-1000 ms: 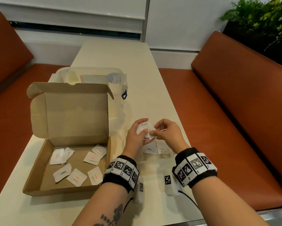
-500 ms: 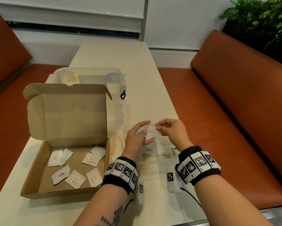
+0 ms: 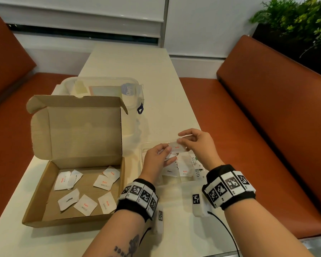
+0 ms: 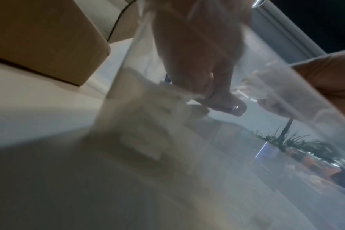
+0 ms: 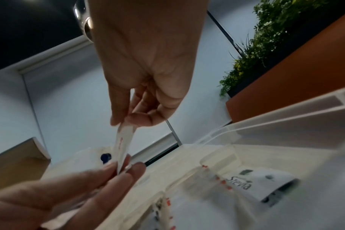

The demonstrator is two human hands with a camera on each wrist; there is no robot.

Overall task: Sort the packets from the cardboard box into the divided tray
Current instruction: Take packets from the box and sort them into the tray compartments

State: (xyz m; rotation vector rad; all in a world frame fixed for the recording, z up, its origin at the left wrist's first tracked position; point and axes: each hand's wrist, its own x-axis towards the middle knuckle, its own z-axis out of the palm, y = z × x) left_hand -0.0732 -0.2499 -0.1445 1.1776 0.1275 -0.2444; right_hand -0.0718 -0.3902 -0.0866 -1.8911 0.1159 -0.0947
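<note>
— What are the hands doing?
— The right hand [image 3: 198,145] is pinching one end of a salt packet [image 3: 176,146]; the left hand [image 3: 156,160] is pinching the other end, with more packets under its fingers.
— Where?
— Just above the clear divided tray [image 3: 144,154] on the desk [image 3: 130,58], right of the open cardboard box [image 3: 35,206] that is holding loose packets [image 3: 85,204].

box [image 3: 85,138]: brown cardboard, matt
packets [image 3: 85,204]: white paper, matt
tray [image 5: 286,123]: clear plastic, glossy
table [image 3: 130,67]: cream, smooth, slight sheen
bench [image 3: 267,108]: orange-brown upholstery, smooth
</note>
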